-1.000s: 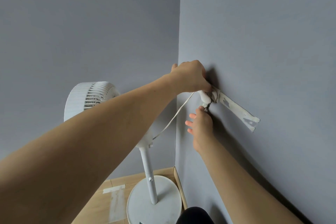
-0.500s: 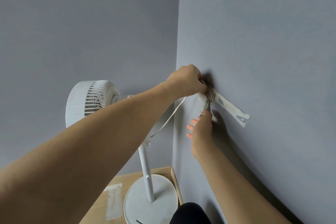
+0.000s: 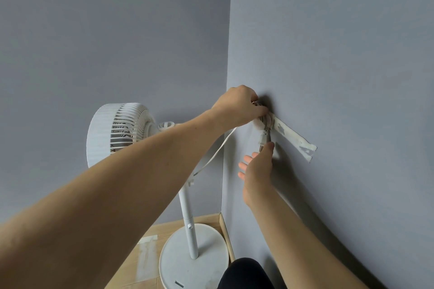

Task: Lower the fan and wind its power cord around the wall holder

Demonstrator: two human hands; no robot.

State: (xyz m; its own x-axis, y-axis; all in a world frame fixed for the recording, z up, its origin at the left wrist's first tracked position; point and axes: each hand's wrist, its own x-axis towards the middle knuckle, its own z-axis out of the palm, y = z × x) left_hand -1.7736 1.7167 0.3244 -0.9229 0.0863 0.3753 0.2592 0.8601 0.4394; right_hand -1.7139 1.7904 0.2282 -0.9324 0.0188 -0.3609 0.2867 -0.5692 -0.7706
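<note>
Left hand [image 3: 237, 107], fingers curled, gripping the wound coils of the thin white power cord [image 3: 212, 156] at the small round wall holder [image 3: 264, 122] on the grey-blue right-hand wall [image 3: 340, 54]. Right hand [image 3: 257, 169] just below the holder, thumb and forefinger pinching the cord's plug end, hanging down from the coils; remaining fingers spread loosely toward the corner. From the holder, cord sagging down-left to the neck of the white pedestal fan [image 3: 117, 131]. Fan upright in the room corner, round base on the light wooden floor [image 3: 145, 253]. Strip of white tape [image 3: 296, 141] slanting down-right from the holder, flat on the wall.
</note>
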